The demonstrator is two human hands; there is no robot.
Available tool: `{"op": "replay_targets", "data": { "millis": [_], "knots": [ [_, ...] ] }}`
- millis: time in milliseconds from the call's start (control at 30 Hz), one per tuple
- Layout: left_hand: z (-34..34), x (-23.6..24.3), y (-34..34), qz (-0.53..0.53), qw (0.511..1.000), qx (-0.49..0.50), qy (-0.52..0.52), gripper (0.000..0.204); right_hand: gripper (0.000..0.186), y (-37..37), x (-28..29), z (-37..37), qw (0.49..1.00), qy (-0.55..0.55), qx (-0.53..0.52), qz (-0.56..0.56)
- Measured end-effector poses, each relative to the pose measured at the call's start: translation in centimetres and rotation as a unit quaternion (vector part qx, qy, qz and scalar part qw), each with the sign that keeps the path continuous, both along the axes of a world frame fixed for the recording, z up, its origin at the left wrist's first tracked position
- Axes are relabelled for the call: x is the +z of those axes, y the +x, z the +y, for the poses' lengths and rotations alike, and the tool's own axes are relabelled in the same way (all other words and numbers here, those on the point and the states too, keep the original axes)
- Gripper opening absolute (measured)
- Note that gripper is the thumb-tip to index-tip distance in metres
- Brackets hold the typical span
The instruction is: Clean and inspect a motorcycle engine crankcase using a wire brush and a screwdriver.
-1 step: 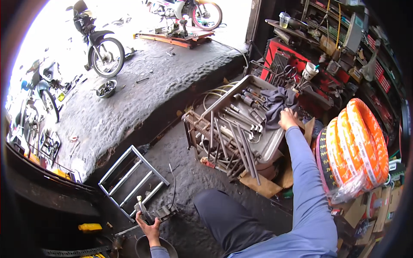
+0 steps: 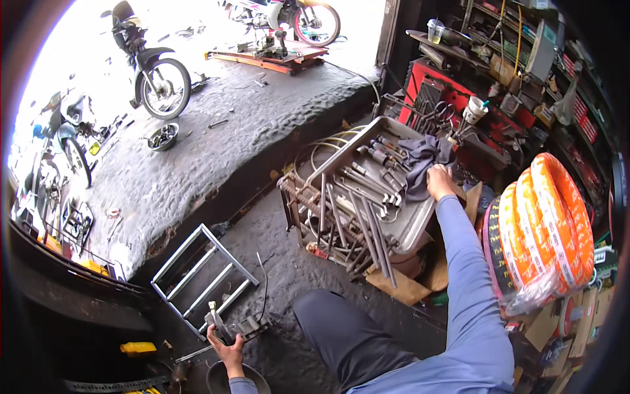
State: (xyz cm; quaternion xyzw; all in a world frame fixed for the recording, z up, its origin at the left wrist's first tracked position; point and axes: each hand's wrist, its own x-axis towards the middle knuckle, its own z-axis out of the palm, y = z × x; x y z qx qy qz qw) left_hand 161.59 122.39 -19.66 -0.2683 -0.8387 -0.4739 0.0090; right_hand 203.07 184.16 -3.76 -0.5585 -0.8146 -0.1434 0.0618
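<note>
Nearest, at the lower left, the left hand (image 2: 230, 354) is partly spread, thumb and fingers set to either side of a metal part (image 2: 222, 326) with a pale fitting on top. It holds the part low above the floor, over the far side of a dark round basin (image 2: 261, 379). The part looks rigid and fairly heavy for its bulk, and any oily film would make it slick; its thick body seems the surest place to grip, rather than the slim fitting. A greyish block (image 2: 249, 326) sits just right of it (whether the two are joined, I cannot tell), with a thin black cable (image 2: 265, 285) rising beside it. Just beyond on the left lies a metal frame (image 2: 209, 289), stiff and probably light.

Farther off on the right, the right hand (image 2: 440, 182) rests with bent fingers against a grey cloth (image 2: 423, 157) at the right side of a tool tray (image 2: 420, 231); whether it pinches the fabric or only leans there, I cannot tell. The cloth should be light and limp, easily gathered by a bunched fold. Loose sockets (image 2: 375, 154) and wrenches (image 2: 367, 184), hard and likely slippery if greasy, lie left of it.
</note>
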Motion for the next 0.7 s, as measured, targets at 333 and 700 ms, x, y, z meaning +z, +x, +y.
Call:
{"op": "replay_targets", "data": {
  "millis": [333, 700],
  "knots": [
    [2.4, 1.1, -0.2, -0.011, 0.998, 0.032, -0.051, 0.079, 0.024, -0.7, 0.9, 1.2, 0.999, -0.042, 0.001, 0.03],
    [2.3, 2.1, 0.4, -0.028, 0.995, 0.07, -0.069, 0.08, 0.026, -8.5, 4.6, 23.9, 0.846, -0.008, 0.071, 0.529]
  ]
}}
